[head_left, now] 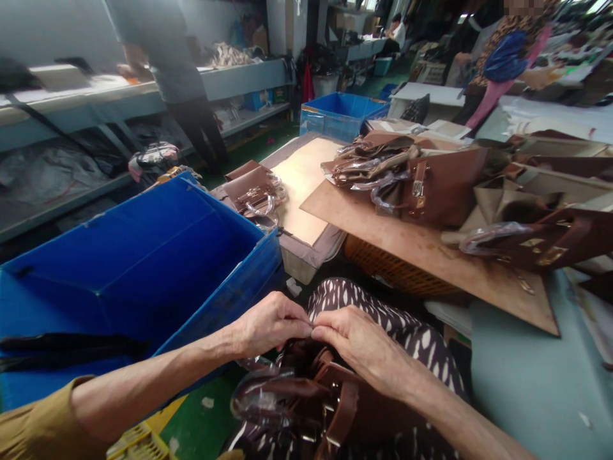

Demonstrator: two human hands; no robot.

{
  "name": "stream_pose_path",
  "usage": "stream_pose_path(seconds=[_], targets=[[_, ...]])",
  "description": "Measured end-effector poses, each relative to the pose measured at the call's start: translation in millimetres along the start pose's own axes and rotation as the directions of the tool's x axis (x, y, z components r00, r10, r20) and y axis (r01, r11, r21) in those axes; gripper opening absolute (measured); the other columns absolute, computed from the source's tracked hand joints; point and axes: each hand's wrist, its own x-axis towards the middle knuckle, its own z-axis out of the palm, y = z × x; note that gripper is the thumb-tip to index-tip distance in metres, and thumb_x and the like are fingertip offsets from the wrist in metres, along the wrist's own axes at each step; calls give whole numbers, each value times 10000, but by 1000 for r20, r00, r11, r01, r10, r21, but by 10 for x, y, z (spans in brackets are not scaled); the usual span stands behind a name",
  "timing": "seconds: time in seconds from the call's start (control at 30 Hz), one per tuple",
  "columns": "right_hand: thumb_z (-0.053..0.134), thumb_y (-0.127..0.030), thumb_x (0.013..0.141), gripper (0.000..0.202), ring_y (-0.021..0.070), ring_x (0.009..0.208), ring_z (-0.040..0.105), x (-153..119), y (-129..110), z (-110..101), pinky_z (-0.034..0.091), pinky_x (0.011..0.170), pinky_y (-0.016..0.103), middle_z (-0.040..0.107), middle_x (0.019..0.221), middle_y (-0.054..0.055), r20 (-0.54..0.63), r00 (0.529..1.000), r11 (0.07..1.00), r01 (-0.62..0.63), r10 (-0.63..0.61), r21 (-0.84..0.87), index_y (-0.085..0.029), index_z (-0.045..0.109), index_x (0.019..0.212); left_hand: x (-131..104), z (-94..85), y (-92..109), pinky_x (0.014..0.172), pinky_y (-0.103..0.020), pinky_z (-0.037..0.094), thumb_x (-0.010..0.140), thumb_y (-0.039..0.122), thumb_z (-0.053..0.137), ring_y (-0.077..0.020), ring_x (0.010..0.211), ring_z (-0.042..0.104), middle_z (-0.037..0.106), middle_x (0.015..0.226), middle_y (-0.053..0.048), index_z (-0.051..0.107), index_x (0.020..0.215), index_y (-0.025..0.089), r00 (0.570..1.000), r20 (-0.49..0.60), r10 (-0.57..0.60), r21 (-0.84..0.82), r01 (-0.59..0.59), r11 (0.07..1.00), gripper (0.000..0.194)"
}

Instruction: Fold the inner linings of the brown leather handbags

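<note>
"Head view: right of the blue bin (96, 255), what rests on our patterned lap (426, 345)?"

"A brown bag (347, 409), on the near side of our left hand (274, 324) and right hand (352, 335); the right is closer to its body."

"Its long axis?"

"Part-hidden, we can't tell. Both hands pinch, tips nearly meeting, what looks like a bit of its far edge."

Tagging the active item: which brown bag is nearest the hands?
The brown bag on the lap, below the left hand and right hand. The other bags sit farther off, on or near the brown board or by the nearer blue bin.
</note>
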Motion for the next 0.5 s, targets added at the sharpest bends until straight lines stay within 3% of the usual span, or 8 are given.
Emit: stream_pose_path(seconds=[0.27,0.5], targets=[[408,-325,882,330,100,597,514,-32,73,-1,298,575,208,555,575,-34,28,999,999,24,-23,-39,-186,548,618,-10,-19,-10,469,-154,275,797,299,515,-59,516,378,444,540,49,661,731,107,998,-3,59,87,-58,995,250],[398,-327,879,341,111,598,465,-375,539,-221,284,573,229,505,583,-36,-1,989,977,-144,146,-160,-176,487,587,-29,-24,-9,508,-167,292,818,287,448,-78,543,395,461,559,40,650,715,120,999,-40,36,163,-29,986,283]])
